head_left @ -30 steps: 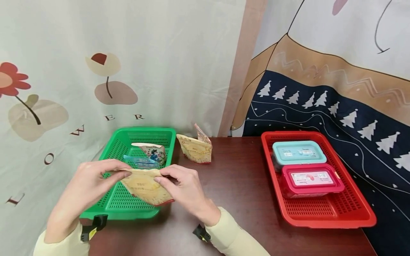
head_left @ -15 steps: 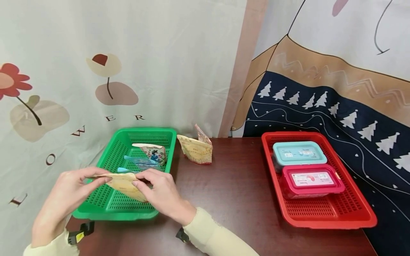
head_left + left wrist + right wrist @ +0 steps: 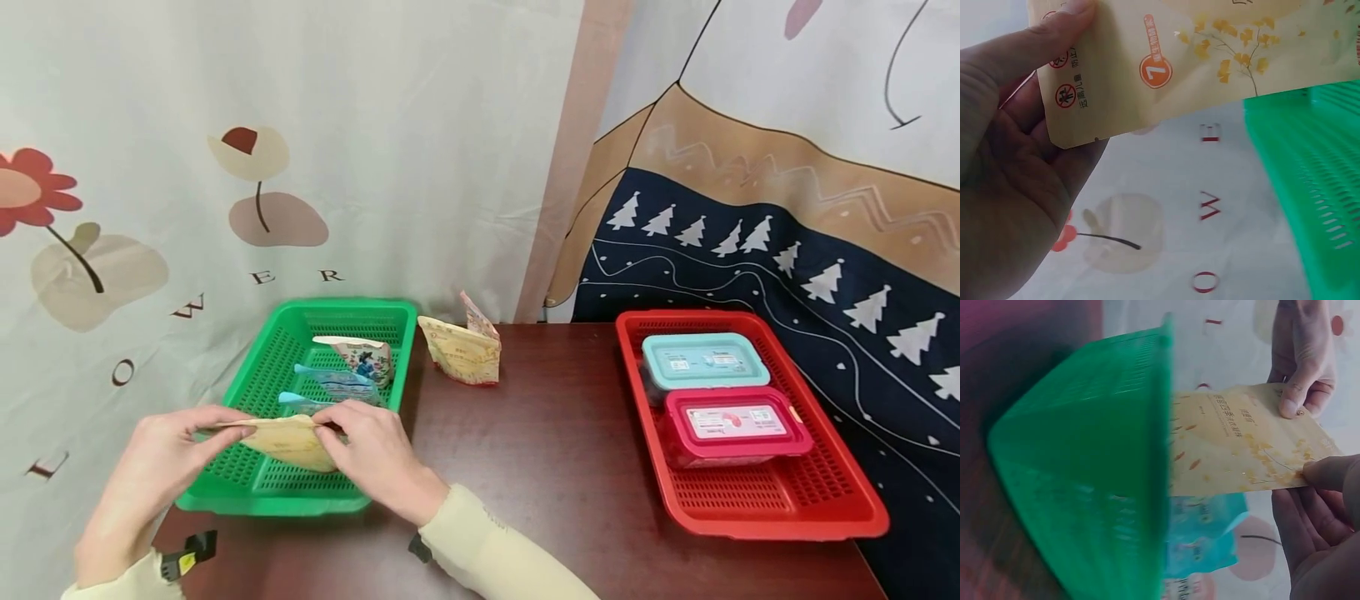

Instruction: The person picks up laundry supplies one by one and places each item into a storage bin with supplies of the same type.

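A yellow stand-up pouch (image 3: 288,443) with printed yellow leaves hangs upright between both hands at the near part of the green basket (image 3: 315,505). My left hand (image 3: 161,467) pinches its top left corner between thumb and fingers. At the top right corner, my right hand (image 3: 378,454) pinches the same edge. In the right wrist view the lower part of the pouch (image 3: 1229,444) passes behind the basket's rim. Behind it in the basket stand blue pouches (image 3: 341,383) and a patterned pouch (image 3: 371,360) with a dark blue figure.
Another yellow pouch (image 3: 463,352) stands on the brown table (image 3: 540,467), right of the green basket. Over on the right, a red basket (image 3: 780,527) holds a box with a light blue lid (image 3: 705,360) and a box with a pink lid (image 3: 738,423). Printed curtains hang behind.
Both hands have carried the yellow pouch left and slightly down, from in front of the blue pouches to the basket's near part. A second blue pouch edge now shows.
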Tool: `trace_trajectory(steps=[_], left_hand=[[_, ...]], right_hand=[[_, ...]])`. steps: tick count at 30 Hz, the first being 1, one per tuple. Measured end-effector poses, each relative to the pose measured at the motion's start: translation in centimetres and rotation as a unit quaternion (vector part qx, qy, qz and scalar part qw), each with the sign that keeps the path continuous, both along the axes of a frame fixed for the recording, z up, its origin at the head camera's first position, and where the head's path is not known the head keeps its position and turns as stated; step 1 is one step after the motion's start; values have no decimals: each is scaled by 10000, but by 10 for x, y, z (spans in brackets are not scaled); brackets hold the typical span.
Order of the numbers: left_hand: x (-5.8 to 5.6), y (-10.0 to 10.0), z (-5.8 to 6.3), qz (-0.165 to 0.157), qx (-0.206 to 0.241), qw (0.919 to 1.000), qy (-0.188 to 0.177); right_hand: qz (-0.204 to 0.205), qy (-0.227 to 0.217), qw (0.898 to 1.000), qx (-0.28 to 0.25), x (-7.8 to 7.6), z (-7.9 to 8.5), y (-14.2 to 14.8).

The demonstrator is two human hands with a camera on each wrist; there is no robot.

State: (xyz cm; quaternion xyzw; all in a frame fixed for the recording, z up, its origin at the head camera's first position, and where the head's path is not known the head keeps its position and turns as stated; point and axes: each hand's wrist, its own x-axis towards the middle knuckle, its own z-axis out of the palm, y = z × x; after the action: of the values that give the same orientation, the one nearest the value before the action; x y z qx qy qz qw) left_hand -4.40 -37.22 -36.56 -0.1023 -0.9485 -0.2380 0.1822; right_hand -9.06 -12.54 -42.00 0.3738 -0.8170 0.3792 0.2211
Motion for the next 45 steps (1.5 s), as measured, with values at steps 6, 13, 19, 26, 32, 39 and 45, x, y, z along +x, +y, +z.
trace_trajectory(steps=[6, 13, 19, 26, 32, 39, 45], left_hand=[[-8, 6, -24, -220, -223, 9995, 1], [-22, 12, -42, -538, -648, 9956, 404], [-26, 19, -44, -612, -682, 9955, 224], [-25, 23, -42, -492, -646, 9966, -132], [-20, 25, -39, -417, -597, 9957, -578], [-11, 35, -31, -383, -315, 9986, -201], [-10, 52, -22, -246, -65, 9965, 802]], right_hand=[[-239, 248, 9985, 426, -4, -20, 3], [-416, 311, 9960, 722, -7, -36, 8], [-350, 141, 9973, 630, -11, -46, 12], [-180, 29, 9985, 514, -12, -50, 16], [-78, -231, 9985, 482, -10, -49, 26], [-64, -937, 9954, -214, -1, -46, 51], [-191, -1286, 9880, -838, -3, -46, 78]])
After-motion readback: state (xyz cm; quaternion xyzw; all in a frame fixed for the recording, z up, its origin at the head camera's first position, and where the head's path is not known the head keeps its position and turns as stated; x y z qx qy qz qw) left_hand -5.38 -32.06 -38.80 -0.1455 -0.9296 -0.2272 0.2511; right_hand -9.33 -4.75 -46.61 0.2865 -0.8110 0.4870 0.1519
